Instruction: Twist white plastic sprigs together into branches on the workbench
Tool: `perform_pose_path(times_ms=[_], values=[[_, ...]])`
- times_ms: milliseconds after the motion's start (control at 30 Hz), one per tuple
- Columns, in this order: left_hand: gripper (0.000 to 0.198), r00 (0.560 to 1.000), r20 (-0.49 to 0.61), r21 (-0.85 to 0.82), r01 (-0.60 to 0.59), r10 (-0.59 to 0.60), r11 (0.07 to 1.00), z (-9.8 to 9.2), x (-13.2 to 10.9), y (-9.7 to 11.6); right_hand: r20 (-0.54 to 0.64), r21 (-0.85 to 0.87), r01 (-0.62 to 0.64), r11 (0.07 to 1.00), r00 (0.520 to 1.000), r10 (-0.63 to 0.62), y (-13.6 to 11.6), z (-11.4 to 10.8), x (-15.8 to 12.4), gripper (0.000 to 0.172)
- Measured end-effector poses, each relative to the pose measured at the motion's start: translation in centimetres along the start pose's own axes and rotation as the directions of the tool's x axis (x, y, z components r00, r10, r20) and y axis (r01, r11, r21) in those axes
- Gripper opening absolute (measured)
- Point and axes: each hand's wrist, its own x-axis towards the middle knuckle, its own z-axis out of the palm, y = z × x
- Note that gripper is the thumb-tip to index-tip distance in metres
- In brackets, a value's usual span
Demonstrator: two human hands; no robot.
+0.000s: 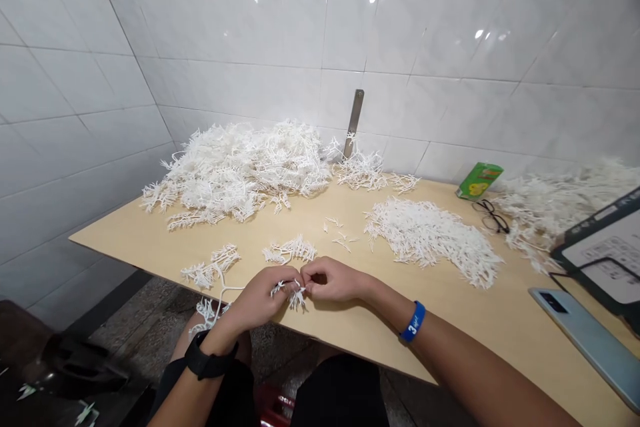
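Note:
My left hand (270,293) is closed around a white branching plastic sprig (297,299), whose pronged tips poke out below the fingers near the table's front edge. A long white stem with tufted ends (220,273) runs from that hand toward the left, partly hanging over the edge. Pinched shut, my right hand (333,279) meets the left fingertips at the sprig; what lies between its fingertips is too small to make out. Just beyond the hands rests another tufted white branch (290,251).
A large heap of white branches (240,170) fills the back left. Small loose pieces form a pile (433,237) at the right. Behind stand a metal strip (354,121) and a green box (479,180). Glasses (491,215), a phone (585,340) and a dark-edged case (605,253) lie rightward.

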Motion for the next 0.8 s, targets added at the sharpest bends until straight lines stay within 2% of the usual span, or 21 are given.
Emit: perform_pose_path(times_ms=[167,333,400,533,700,800], values=[[0.033,0.999,0.005,-0.01,0.053,-0.053,0.999,0.2,0.0,0.0,-0.073,-0.062,-0.018,0.998,0.997,0.013,0.2,0.3,-0.2,0.01],[0.034,0.995,-0.066,-0.027,0.072,-0.074,0.997,0.4,0.1,-0.1,-0.138,-0.013,-0.046,0.999,0.989,0.044,0.1,0.0,-0.2,0.008],[0.034,0.996,-0.064,-0.035,0.06,-0.062,0.998,0.4,0.2,-0.2,-0.097,0.022,-0.067,0.998,0.993,0.069,-0.1,-0.2,-0.1,0.009],[0.033,1.0,-0.011,-0.045,0.006,-0.007,0.999,0.1,0.3,-0.4,0.057,0.078,-0.092,0.993,0.994,0.088,-0.4,-0.7,-0.1,0.011],[0.031,0.996,0.077,-0.098,-0.044,0.052,0.994,-0.2,0.7,-0.1,0.139,0.163,-0.096,0.982,0.988,0.073,-0.3,-1.1,-0.1,0.013],[0.031,0.995,0.075,-0.128,-0.052,0.062,0.99,-0.2,0.8,0.2,0.145,0.2,-0.082,0.976,0.988,0.054,-0.2,-1.1,-0.1,0.018]])
